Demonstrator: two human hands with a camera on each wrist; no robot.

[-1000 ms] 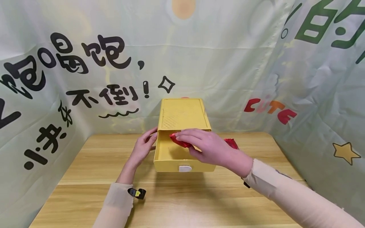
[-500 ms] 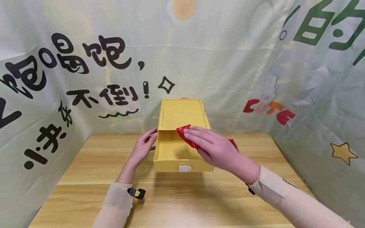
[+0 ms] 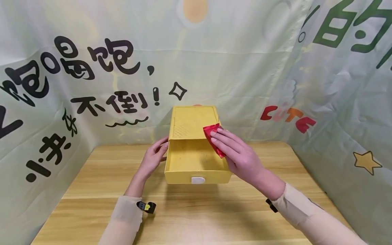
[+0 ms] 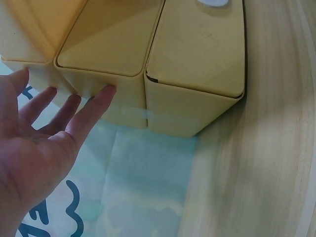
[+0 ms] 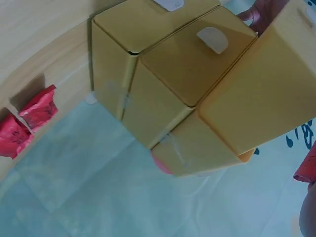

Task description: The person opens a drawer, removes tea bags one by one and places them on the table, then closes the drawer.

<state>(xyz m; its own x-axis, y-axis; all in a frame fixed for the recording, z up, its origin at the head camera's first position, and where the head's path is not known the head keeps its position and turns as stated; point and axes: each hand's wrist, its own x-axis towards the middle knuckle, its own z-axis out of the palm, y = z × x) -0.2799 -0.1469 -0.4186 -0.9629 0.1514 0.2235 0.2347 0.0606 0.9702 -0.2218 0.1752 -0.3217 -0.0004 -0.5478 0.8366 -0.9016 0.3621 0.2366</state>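
A yellow drawer unit (image 3: 183, 117) with three stacked drawers stands on the table. Its top drawer (image 3: 180, 177), with a white handle (image 3: 198, 180), is pulled out, and its visible floor is bare. My left hand (image 3: 153, 156) rests its fingertips on the unit's left side, fingers spread and nearly straight in the left wrist view. Above the drawer's right edge, my right hand (image 3: 245, 160) pinches a small red packet (image 3: 210, 130) between fingers and thumb. That packet (image 5: 307, 165) shows only partly in the right wrist view.
Two more red packets (image 5: 39, 108) lie on the wooden table (image 3: 190, 214) to the right of the unit, seen in the right wrist view. A printed cloth (image 3: 232, 75) hangs close behind the unit and along both sides of the table.
My right hand has drawn the red packet up out of the open drawer and to the right, over its right edge. The left hand has stayed at the unit's side.
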